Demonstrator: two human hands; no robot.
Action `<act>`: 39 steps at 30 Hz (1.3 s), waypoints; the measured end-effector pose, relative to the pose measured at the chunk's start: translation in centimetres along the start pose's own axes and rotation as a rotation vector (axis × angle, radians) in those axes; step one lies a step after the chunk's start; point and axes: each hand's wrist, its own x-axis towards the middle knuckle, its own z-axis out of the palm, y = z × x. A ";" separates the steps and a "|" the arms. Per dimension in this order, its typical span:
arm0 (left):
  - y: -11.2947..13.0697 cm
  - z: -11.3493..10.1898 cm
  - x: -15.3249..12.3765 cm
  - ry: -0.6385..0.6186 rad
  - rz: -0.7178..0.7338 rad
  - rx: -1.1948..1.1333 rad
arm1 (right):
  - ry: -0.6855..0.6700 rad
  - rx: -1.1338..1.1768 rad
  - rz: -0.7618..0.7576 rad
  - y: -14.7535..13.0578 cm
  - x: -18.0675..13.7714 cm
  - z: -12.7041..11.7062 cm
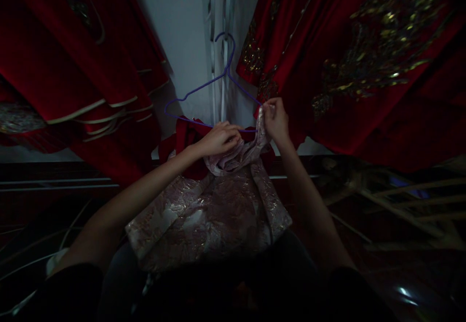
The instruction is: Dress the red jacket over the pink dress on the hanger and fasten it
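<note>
A shiny pinkish brocade garment [225, 200] with short sleeves or side panels hangs down in front of me. Above it is a purple wire hanger [206, 86], its hook upward and its right end at the garment's upper edge. My right hand [276, 120] is closed, pinching the garment's edge at that right end. Lying across the hanger's lower bar, my left hand [220, 138] has its fingers curled onto the gathered cloth near the neckline. Dark red cloth [187, 137] shows behind the hanger's left half; its shape is partly hidden.
Red garments with gold sequin work [382, 45] hang on the right, and red garments with pale piping [91, 79] on the left. Between them are a pale wall [174, 16] and metal uprights [218, 84]. A blurred wooden frame [400, 195] lies at the lower right.
</note>
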 end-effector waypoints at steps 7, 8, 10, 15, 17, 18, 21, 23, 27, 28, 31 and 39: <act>-2.8 -0.2 -1.3 0.177 -0.139 -0.031 | -0.065 -0.016 -0.056 1.2 0.9 -1.1; -4.1 -0.4 -2.0 0.242 -0.199 -0.043 | -0.060 -0.017 -0.065 1.4 1.1 -1.6; -7.3 -0.6 -3.9 0.466 -0.376 -0.095 | -0.058 -0.016 -0.084 1.6 1.6 -2.2; -14.0 -1.1 -9.8 0.731 -0.822 -0.012 | -0.088 -0.015 -0.101 1.6 2.2 -2.7; -15.1 -1.2 -11.2 0.678 -0.899 0.012 | -0.092 -0.018 -0.101 1.7 2.2 -2.6; -15.3 -1.3 -11.6 0.649 -0.924 0.016 | -0.090 -0.019 -0.101 1.7 2.3 -2.6; -15.8 -1.1 -11.7 0.594 -0.962 0.008 | -0.086 -0.021 -0.097 1.9 2.3 -2.5; -16.1 -0.9 -11.4 0.600 -0.962 0.002 | -0.095 -0.020 -0.089 1.9 2.4 -2.6; -16.5 -0.7 -11.0 0.638 -0.938 0.008 | -0.099 -0.026 -0.087 1.7 2.3 -2.7; -16.4 -0.7 -11.1 0.641 -0.930 0.010 | -0.093 -0.027 -0.089 1.7 2.3 -2.7; -16.0 -1.1 -11.1 0.650 -0.911 0.007 | -0.090 -0.022 -0.087 1.7 2.3 -2.7; -14.8 -4.1 -7.5 0.724 -0.783 -0.253 | -0.141 0.023 -0.072 1.5 2.3 -2.6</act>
